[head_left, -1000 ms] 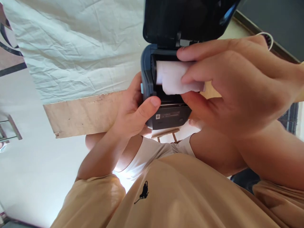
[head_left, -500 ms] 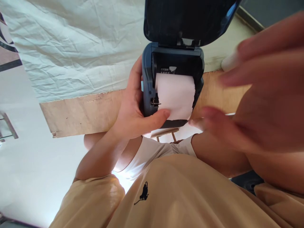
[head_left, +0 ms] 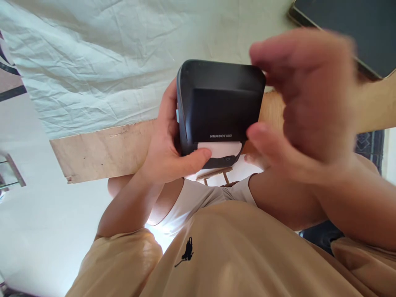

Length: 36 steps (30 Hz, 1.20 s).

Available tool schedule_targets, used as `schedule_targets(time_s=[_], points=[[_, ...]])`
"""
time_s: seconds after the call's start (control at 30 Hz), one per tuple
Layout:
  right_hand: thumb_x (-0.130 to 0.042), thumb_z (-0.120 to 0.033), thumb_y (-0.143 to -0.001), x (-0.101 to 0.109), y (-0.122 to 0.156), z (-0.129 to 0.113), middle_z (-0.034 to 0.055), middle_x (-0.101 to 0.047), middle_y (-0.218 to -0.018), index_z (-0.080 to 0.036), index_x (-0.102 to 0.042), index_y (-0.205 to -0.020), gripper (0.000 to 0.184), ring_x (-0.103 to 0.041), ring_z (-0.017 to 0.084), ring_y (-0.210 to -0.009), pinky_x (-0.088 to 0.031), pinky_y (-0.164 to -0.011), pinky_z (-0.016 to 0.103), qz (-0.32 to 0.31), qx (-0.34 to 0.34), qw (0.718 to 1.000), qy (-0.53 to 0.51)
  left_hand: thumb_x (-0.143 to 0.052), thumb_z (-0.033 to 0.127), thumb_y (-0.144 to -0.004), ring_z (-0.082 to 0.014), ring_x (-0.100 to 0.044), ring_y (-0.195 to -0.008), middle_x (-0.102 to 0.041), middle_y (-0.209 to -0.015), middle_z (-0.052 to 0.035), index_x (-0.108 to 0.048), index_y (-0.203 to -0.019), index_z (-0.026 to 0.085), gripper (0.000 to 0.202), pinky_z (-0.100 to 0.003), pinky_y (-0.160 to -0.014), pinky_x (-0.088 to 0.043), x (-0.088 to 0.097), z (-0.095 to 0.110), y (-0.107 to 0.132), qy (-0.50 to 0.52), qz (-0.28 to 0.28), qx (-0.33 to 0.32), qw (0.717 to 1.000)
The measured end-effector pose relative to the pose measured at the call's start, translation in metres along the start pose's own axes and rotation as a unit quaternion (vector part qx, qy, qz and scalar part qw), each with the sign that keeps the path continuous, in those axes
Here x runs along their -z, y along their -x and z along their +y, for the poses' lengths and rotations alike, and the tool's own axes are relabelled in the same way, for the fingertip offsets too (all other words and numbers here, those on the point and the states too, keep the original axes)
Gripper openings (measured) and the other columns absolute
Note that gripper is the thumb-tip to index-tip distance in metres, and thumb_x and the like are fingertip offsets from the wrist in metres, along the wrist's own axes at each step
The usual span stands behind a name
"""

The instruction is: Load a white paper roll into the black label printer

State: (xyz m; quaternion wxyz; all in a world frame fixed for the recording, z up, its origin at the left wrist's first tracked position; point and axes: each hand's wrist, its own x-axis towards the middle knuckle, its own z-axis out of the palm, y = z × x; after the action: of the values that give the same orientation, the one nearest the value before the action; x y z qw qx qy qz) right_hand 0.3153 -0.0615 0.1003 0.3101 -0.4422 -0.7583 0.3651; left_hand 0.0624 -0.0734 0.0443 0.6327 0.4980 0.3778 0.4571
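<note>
A dark label printer (head_left: 224,111) marked NIIMBOT is held up above the table's near edge, its black lid down. My left hand (head_left: 167,152) grips it from the left side, with the thumb pressed on the white paper (head_left: 225,149) that sticks out below the lid. My right hand (head_left: 309,99), blurred by motion, is at the printer's right side. Its fingers are curved and its thumb is apart from them, with the fingertips close to the lid's right corner. Whether they touch the lid is hard to make out.
A pale green cloth (head_left: 117,62) covers the table, and a bare wooden edge (head_left: 102,150) shows in front. At the upper right lies a dark flat device (head_left: 349,29). My legs are beneath the table's edge, and a wooden stool (head_left: 215,174) shows below the printer.
The printer's lid has swung down from raised to closed, covering the paper roll. My right hand has moved left to the printer's side. My left hand keeps its grip.
</note>
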Motion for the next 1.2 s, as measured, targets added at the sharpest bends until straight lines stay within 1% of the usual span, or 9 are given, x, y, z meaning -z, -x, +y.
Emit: schedule_targets(time_s=[0.13, 0.23, 0.3, 0.4, 0.5, 0.67, 0.9, 1.1, 1.2], points=[[-0.052, -0.053, -0.116, -0.016, -0.006, 0.014, 0.0139, -0.041, -0.184, -0.02, -0.028, -0.168, 0.066, -0.049, 0.024, -0.175, -0.052, -0.148, 0.054, -0.052, 0.059, 0.997, 0.004, -0.094, 0.067, -0.09, -0.0294, -0.075, -0.136, -0.075, -0.148, -0.0002, -0.073, -0.154, 0.049, 0.07, -0.048, -0.116, -0.071, -0.001, 0.01, 0.004, 0.02, 0.007, 0.003, 1.0], [-0.054, -0.058, -0.113, -0.021, -0.008, 0.016, 0.0181, -0.04, -0.183, -0.016, -0.022, -0.168, 0.076, -0.043, 0.028, -0.179, -0.046, -0.152, 0.057, -0.069, 0.012, 0.997, -0.027, -0.093, 0.067, -0.09, -0.0314, -0.074, -0.13, -0.075, -0.141, -0.0015, -0.077, -0.147, 0.051, 0.061, -0.048, -0.112, -0.07, 0.0, 0.004, 0.001, 0.025, 0.021, 0.021, 0.999], [-0.06, -0.058, -0.108, -0.021, -0.011, 0.014, 0.0197, -0.046, -0.176, -0.015, -0.024, -0.166, 0.08, -0.047, 0.027, -0.176, -0.051, -0.148, 0.052, -0.068, -0.018, 0.995, -0.072, -0.093, 0.064, -0.091, -0.0322, -0.073, -0.135, -0.075, -0.145, -0.0007, -0.077, -0.147, 0.053, 0.059, -0.048, -0.114, -0.069, 0.0, 0.002, 0.001, 0.032, 0.023, 0.028, 0.999], [-0.071, -0.049, -0.099, -0.022, -0.015, 0.012, 0.0189, -0.048, -0.172, -0.015, -0.025, -0.163, 0.086, -0.062, 0.019, -0.155, -0.067, -0.111, 0.032, -0.059, -0.049, 0.983, -0.165, -0.092, 0.065, -0.091, -0.0324, -0.072, -0.136, -0.075, -0.147, -0.0002, -0.076, -0.148, 0.053, 0.06, -0.049, -0.117, -0.068, 0.0, 0.004, 0.002, 0.02, 0.024, 0.025, 0.999], [-0.078, -0.055, -0.098, -0.021, -0.016, 0.013, 0.0121, -0.054, -0.166, -0.019, -0.024, -0.165, 0.093, -0.068, 0.008, -0.12, -0.062, -0.085, 0.024, -0.065, -0.074, 0.975, -0.199, -0.092, 0.068, -0.09, -0.0336, -0.072, -0.133, -0.076, -0.144, -0.0012, -0.076, -0.148, 0.053, 0.062, -0.052, -0.118, -0.067, 0.0, 0.005, 0.002, 0.008, 0.025, 0.02, 0.999], [-0.069, -0.084, -0.101, -0.014, -0.018, 0.015, 0.0121, -0.058, -0.161, -0.017, -0.031, -0.165, 0.1, -0.066, 0.011, -0.124, -0.062, -0.096, 0.028, -0.083, -0.052, 0.985, -0.142, -0.09, 0.065, -0.094, -0.0325, -0.071, -0.138, -0.075, -0.15, 0.0006, -0.074, -0.152, 0.051, 0.063, -0.049, -0.119, -0.067, 0.002, 0.004, 0.002, 0.018, 0.017, 0.018, 1.0], [-0.057, -0.081, -0.11, -0.015, -0.017, 0.015, 0.0164, -0.056, -0.166, -0.01, -0.027, -0.168, 0.097, -0.066, 0.012, -0.121, -0.06, -0.092, 0.031, -0.087, -0.011, 0.992, -0.092, -0.091, 0.063, -0.094, -0.0315, -0.074, -0.136, -0.075, -0.15, 0.0001, -0.073, -0.153, 0.048, 0.063, -0.048, -0.118, -0.07, 0.002, 0.006, 0.002, 0.027, 0.014, 0.023, 0.999], [-0.057, -0.078, -0.111, -0.019, -0.013, 0.02, 0.0163, -0.057, -0.161, -0.013, -0.024, -0.17, 0.094, -0.057, 0.026, -0.162, -0.059, -0.13, 0.044, -0.074, 0.016, 0.995, -0.068, -0.093, 0.064, -0.092, -0.0318, -0.076, -0.133, -0.077, -0.145, -0.0007, -0.074, -0.153, 0.048, 0.065, -0.049, -0.115, -0.071, 0.001, 0.005, 0.003, 0.027, 0.029, 0.017, 0.999], [-0.058, -0.075, -0.111, -0.02, -0.011, 0.023, 0.0125, -0.054, -0.165, -0.017, -0.026, -0.17, 0.088, -0.065, 0.018, -0.139, -0.063, -0.108, 0.036, -0.071, 0.018, 0.994, -0.078, -0.094, 0.061, -0.092, -0.0331, -0.08, -0.13, -0.078, -0.146, -0.0022, -0.072, -0.156, 0.045, 0.07, -0.052, -0.111, -0.073, 0.001, 0.005, 0.003, 0.034, 0.038, 0.043, 0.998]])
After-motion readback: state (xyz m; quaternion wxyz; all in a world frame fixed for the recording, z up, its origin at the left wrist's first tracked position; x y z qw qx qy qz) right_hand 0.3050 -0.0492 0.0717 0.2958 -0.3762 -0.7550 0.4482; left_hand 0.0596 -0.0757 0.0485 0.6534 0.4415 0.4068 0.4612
